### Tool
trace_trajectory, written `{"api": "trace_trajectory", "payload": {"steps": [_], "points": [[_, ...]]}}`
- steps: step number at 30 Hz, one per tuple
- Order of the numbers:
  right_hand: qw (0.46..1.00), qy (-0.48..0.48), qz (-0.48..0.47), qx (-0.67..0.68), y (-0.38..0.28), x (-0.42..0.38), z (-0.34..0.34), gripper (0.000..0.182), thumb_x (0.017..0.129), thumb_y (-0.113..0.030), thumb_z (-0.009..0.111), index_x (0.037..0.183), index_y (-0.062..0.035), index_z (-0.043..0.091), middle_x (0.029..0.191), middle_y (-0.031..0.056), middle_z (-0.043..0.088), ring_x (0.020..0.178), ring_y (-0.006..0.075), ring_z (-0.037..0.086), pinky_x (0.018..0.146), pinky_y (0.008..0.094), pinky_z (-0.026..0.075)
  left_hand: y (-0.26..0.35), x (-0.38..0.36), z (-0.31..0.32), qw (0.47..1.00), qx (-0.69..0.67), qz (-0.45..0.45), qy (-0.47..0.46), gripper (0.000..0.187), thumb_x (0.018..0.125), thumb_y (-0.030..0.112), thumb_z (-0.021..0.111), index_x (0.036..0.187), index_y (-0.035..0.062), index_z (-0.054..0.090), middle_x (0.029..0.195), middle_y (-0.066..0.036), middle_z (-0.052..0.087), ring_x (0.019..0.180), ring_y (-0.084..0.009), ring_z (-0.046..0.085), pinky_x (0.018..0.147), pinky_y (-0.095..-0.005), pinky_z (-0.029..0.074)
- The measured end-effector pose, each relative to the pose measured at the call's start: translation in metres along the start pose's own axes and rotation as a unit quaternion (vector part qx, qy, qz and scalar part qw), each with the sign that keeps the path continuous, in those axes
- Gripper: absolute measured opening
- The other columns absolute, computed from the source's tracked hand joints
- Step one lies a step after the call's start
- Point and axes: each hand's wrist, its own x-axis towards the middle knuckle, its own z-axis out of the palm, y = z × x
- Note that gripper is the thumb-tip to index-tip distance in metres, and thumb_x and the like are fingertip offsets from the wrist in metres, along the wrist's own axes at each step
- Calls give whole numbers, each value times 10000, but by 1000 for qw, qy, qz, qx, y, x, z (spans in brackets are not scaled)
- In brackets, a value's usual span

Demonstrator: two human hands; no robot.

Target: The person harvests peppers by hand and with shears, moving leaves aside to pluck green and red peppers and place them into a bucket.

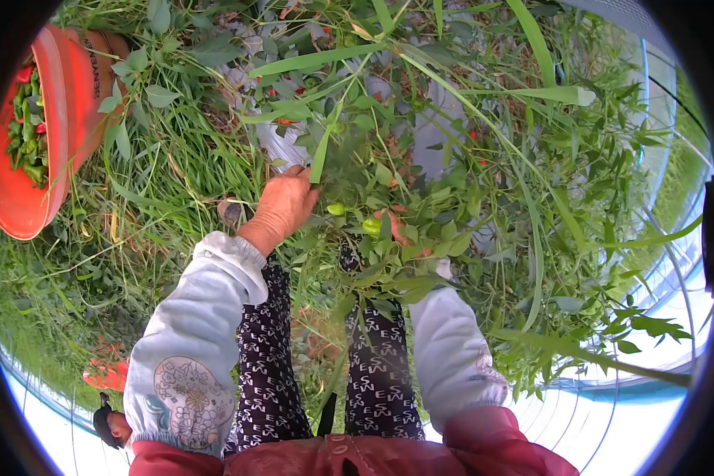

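Observation:
My left hand (pixel 287 200) is at the left side of a leafy pepper plant, its fingers curled among the stems; whether they hold anything is hidden by leaves. My right hand (pixel 399 228) is mostly covered by foliage, with only parts of its fingers showing beside a green pepper (pixel 372 227). A smaller green pepper (pixel 335 209) hangs between the two hands. Several small red peppers (pixel 474 136) show among the leaves farther off.
An orange-red bucket (pixel 83 103) with green and red peppers (pixel 28 131) inside stands tilted at the upper left. Tall grass surrounds the plants. Another person (pixel 117 424) is at the lower left. Curved frame poles run along the right.

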Motion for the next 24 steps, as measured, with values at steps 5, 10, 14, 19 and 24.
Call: {"api": "trace_trajectory", "payload": {"steps": [5,10,14,19,24], "points": [[996,32,-51,68,19,3,2,415,824,-326,640,1150,-88,544,1001,34,617,745,99,565,604,239,470,8,7,5,985,-108,-121,55,307,788,171,571,1065,43,536,815,-189,614,790,-364,593,719,-443,474],[997,30,-57,50,17,3,3,355,829,-320,636,1098,-95,581,960,27,633,701,91,572,574,227,468,5,-4,8,987,-109,-112,43,233,800,157,540,988,18,550,782,-206,625,746,-354,613,675,-431,486],[999,14,-21,38,10,4,8,337,836,-338,621,1073,-98,597,925,7,638,644,76,564,545,224,464,11,-8,-3,992,100,-76,-26,161,798,134,509,840,-21,513,684,-206,617,672,-337,626,624,-417,501],[999,9,-28,-35,-1,-1,6,321,827,-352,622,1016,-92,616,874,-18,628,581,64,529,511,223,458,35,-24,-30,976,148,51,-151,230,780,119,522,939,-46,514,651,-195,611,636,-348,619,604,-409,497],[961,-165,6,220,20,8,-18,433,828,-347,631,1154,-82,522,1050,29,588,783,111,587,603,247,493,11,-31,-33,993,-104,18,-44,308,762,45,532,1064,-15,544,735,-205,609,730,-344,613,692,-381,484]]}}
